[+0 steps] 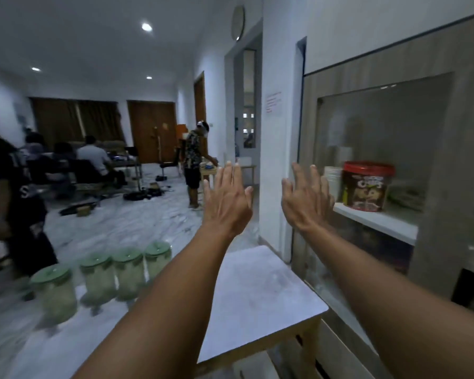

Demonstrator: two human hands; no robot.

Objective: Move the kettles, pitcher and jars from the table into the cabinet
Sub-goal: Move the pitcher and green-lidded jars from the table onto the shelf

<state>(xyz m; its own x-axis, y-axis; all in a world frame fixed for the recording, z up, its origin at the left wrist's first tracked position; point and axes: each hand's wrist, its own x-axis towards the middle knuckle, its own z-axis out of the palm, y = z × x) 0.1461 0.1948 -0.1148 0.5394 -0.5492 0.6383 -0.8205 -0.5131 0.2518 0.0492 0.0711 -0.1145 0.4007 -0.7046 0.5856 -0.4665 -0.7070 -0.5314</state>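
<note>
Several glass jars with green lids (108, 277) stand in a row on the white table (252, 294) at the lower left. Both my arms are raised in front of me above the table. My left hand (226, 199) is held up with straight fingers and holds nothing. My right hand (307, 199) is likewise held up flat and empty, just left of the cabinet (435, 165). The cabinet has a glass front, and behind it stand a red-lidded brown tub (367, 186) and a white cup stack (333, 179) on a white shelf. No kettle or pitcher is in view.
The table's right end abuts the cabinet. A white wall pillar (277, 132) stands beyond the table. Several people sit and stand in the room at the left and centre, with clutter on the marble floor (137, 214).
</note>
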